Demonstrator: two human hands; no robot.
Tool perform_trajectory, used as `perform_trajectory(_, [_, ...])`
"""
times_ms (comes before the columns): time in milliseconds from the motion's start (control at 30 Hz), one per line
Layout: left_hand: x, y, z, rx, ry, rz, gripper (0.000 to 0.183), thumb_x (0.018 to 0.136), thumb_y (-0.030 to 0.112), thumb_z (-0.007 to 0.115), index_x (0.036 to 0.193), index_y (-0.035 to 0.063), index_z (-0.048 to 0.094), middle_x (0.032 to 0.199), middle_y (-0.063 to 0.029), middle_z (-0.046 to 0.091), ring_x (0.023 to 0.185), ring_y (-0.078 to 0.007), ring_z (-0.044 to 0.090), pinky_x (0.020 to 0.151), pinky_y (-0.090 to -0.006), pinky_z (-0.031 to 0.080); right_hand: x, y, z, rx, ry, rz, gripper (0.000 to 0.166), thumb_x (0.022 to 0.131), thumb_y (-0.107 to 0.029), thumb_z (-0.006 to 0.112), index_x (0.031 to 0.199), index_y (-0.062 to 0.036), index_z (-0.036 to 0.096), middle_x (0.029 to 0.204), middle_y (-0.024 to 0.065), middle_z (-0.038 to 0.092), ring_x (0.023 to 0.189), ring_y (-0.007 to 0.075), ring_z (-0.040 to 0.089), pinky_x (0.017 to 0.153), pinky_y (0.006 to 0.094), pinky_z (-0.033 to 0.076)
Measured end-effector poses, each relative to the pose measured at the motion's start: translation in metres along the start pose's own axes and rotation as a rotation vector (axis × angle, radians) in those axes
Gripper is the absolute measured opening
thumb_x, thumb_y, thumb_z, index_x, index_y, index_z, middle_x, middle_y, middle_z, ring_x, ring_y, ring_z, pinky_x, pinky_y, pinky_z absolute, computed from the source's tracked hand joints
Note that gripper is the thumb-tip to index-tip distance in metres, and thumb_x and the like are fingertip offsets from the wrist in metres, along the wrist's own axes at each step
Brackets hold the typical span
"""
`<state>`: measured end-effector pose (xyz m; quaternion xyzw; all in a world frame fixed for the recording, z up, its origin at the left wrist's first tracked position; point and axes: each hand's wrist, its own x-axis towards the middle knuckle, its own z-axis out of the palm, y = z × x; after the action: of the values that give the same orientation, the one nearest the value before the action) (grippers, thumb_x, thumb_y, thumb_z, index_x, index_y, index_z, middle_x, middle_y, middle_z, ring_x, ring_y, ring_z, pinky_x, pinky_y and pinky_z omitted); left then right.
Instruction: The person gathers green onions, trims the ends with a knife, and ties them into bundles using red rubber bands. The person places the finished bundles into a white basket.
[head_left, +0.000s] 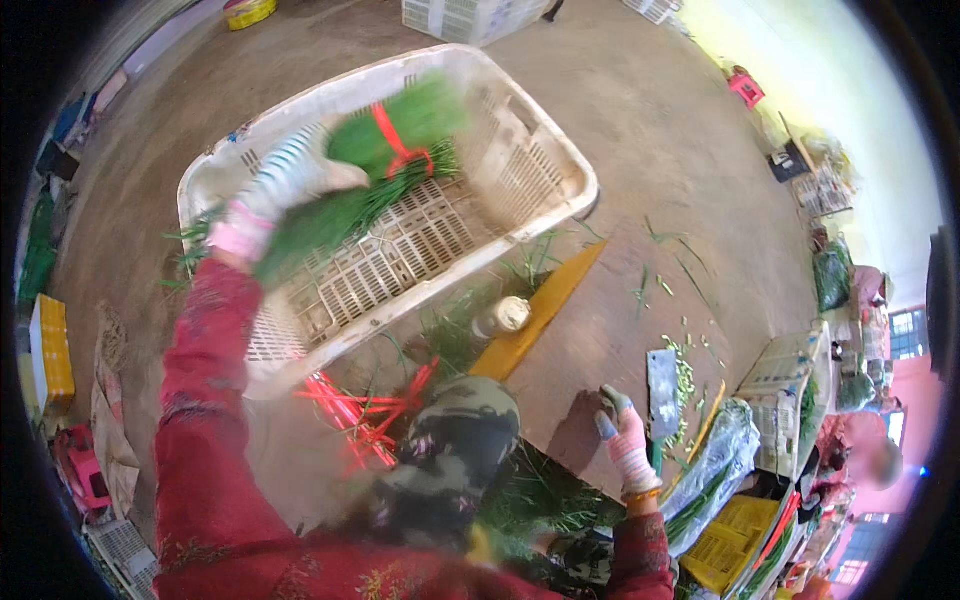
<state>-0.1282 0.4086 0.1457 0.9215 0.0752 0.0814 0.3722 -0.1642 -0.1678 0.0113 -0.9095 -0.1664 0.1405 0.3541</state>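
A green vegetable bundle (352, 147) with a red tie (391, 135) is in my left hand (300, 169), which wears a striped glove. Hand and bundle hang over a white plastic crate (420, 289) that holds more long green stalks (315, 229) on its left side. My right hand (622, 431), also gloved, hovers over or rests on a brown board (577, 337), fingers apart, holding nothing. Just right of it lies a cleaver (663, 394) with a green handle, beside chopped stalk ends (684, 382).
Red ties (367, 412) lie by my knee, and a pale roll or bottle (504, 316) stands against the board's yellow edge. At right are plastic-wrapped greens (712, 465), a yellow crate (731, 540) and a white crate (780, 390). A person (847, 446) is farther right.
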Motion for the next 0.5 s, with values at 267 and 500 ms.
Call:
perform_trajectory(267, [0.078,-0.145,0.209,0.428,-0.24,-0.382,0.08,0.068,0.036,0.08,0.14,0.018,0.049,0.115,-0.0203,0.062,0.108,-0.0371,0.061,0.092,-0.0455,0.05,0.005,0.003,0.015,-0.269,0.102,-0.148,0.048,0.078,-0.007,0.065,0.126,-0.0051,0.057,0.12,0.0164,0.061,0.109,0.0367,0.056,0.097,0.0445,0.043])
perform_trajectory(500, [0.163,-0.198,0.266,0.758,-0.199,-0.258,0.085,0.073,0.038,0.08,0.145,0.0197,0.039,0.121,-0.0178,0.06,0.11,-0.0355,0.06,0.092,-0.0463,0.05,0.014,0.014,0.043,-0.385,0.209,-0.225,0.038,0.082,-0.015,0.062,0.118,-0.0065,0.056,0.107,0.0157,0.061,0.093,0.0362,0.057,0.08,0.0474,0.044])
